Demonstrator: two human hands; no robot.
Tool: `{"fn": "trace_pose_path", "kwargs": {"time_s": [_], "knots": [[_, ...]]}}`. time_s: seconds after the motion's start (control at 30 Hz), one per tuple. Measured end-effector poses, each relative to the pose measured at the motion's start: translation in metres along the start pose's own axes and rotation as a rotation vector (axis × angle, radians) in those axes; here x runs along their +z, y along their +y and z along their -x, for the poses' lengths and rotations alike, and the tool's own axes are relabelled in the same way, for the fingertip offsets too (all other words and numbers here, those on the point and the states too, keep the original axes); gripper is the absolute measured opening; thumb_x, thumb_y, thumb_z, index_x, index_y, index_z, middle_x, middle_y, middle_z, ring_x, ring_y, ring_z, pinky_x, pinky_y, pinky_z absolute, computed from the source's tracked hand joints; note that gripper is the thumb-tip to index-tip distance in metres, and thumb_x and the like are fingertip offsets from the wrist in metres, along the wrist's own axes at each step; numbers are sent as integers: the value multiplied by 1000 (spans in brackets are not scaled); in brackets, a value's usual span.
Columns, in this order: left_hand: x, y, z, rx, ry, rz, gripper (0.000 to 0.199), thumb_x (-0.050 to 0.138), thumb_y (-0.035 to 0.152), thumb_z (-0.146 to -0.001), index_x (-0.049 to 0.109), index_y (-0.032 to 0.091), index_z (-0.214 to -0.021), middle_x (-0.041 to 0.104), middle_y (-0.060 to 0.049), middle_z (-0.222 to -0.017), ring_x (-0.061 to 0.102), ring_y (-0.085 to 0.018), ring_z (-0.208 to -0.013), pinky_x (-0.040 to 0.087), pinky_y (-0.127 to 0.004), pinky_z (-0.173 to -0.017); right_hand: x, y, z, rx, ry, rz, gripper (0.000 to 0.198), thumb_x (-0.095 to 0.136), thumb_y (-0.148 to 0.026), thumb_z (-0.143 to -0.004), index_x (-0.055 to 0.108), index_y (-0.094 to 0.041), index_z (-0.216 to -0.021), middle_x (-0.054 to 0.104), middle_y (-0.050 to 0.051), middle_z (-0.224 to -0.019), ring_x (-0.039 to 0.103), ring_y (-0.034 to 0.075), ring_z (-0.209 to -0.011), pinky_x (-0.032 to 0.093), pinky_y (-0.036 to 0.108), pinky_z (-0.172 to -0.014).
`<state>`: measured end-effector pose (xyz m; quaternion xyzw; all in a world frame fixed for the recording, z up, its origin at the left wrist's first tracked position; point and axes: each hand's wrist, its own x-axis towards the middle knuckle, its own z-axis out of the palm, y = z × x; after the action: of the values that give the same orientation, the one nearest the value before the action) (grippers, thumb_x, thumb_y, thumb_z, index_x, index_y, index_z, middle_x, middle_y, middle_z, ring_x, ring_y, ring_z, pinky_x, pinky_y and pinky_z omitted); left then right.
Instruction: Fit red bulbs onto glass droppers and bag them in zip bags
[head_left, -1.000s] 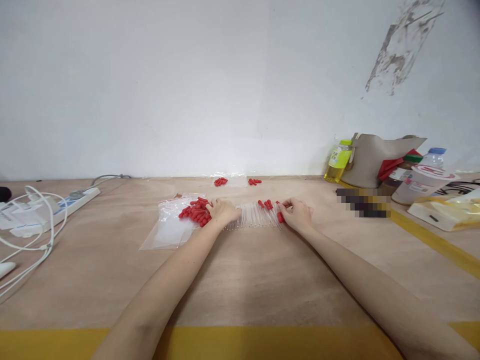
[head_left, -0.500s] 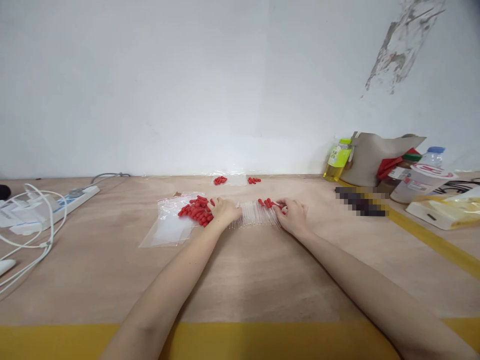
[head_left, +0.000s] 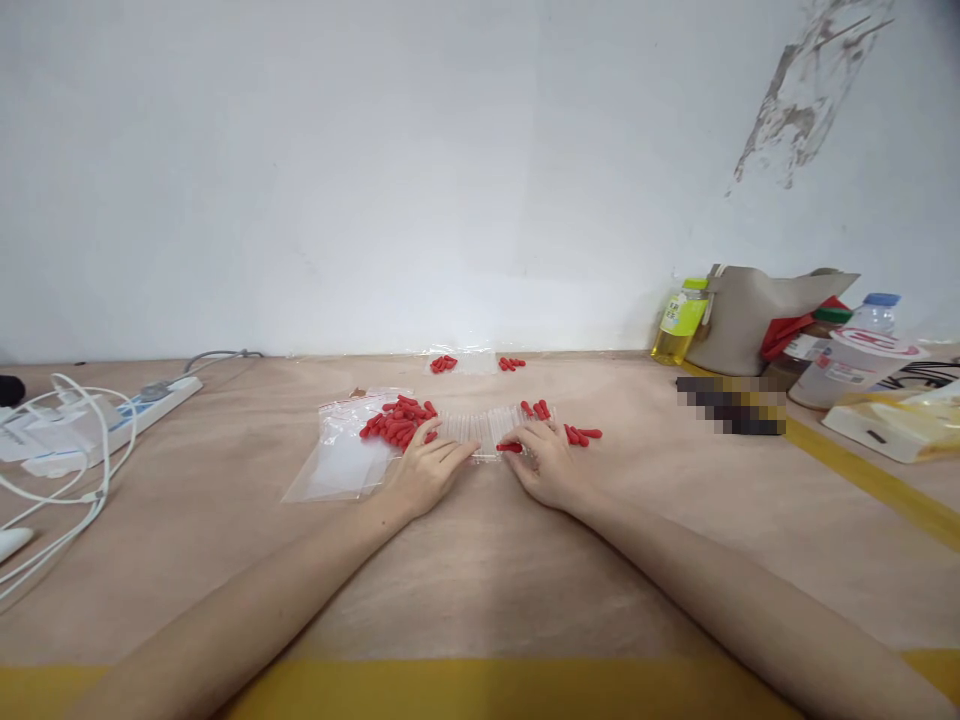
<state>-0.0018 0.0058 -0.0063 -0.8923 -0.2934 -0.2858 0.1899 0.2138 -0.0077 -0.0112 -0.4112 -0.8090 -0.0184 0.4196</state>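
A row of thin clear tubes (head_left: 487,428) lies side by side on the table. My left hand (head_left: 431,468) rests at their near left end, fingers stretched out and spread, the fingertips touching the tubes. Between the thumb and fingers of my right hand (head_left: 551,462) is a red rubber bulb (head_left: 510,448), held at the near ends of the tubes. Past that hand, red bulbs (head_left: 537,410) sit at the far ends of a few tubes, and more red bulbs (head_left: 583,435) lie to its right. A heap of loose red bulbs (head_left: 396,424) spreads left of the tubes.
Under the heap lies a clear plastic bag (head_left: 334,465). Another clear bag (head_left: 474,362) with small red groups is by the wall. At left are a power strip (head_left: 161,400) and white cables (head_left: 101,470). A yellow-green bottle (head_left: 680,320), grey bag (head_left: 739,320) and plastic cup (head_left: 851,370) stand right.
My left hand has drawn back toward me from the bulb heap. My right hand has moved left and nearer, now with a red bulb, uncovering bulbs at the right.
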Motion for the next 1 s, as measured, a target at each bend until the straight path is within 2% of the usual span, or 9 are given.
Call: {"fn": "trace_pose_path", "kwargs": {"time_s": [0.1,0.4,0.47,0.53,0.6,1.0], "knots": [[6,-3,6,2,48,-3,28,40,13,-87,58,25,-105,68,-1,-89,61,-13,-78,27,-45,-100,1,-5,3,-38,-35,-5,10,48,-17,-77,56,-21,-82,62,1,-83,54,16,-81,27,36,-87],[3,-2,5,18,16,-3,30,40,10,-86,61,25,-101,69,0,-88,61,-12,-73,29,-45,-99,3,0,6,-100,-44,-63,11,47,-17,-80,56,-21,-86,62,2,-82,56,15,-80,24,43,-96],[4,-2,6,19,15,1,30,39,11,-86,61,25,-101,69,-1,-88,62,-12,-73,30,-45,-98,5,1,6,-112,-43,-104,14,47,-18,-81,57,-21,-90,62,3,-84,56,16,-81,32,41,-92],[4,-3,6,22,24,-2,30,38,12,-87,61,24,-100,69,-2,-89,62,-13,-74,31,-45,-96,7,3,6,-112,-31,-149,17,48,-20,-81,58,-21,-95,61,5,-86,56,17,-81,42,36,-81],[3,-2,6,30,30,-4,30,38,12,-87,61,24,-100,69,-2,-89,62,-13,-74,32,-44,-94,9,5,5,-114,-16,-184,19,49,-23,-81,60,-21,-97,60,7,-88,56,17,-80,46,32,-71],[-1,2,0,91,-23,-13,29,34,10,-86,59,19,-97,66,-3,-79,57,-13,-69,35,-34,-79,10,7,4,-162,-8,-176,15,49,-25,-83,63,-22,-84,63,3,-77,56,15,-74,44,30,-70]]}}
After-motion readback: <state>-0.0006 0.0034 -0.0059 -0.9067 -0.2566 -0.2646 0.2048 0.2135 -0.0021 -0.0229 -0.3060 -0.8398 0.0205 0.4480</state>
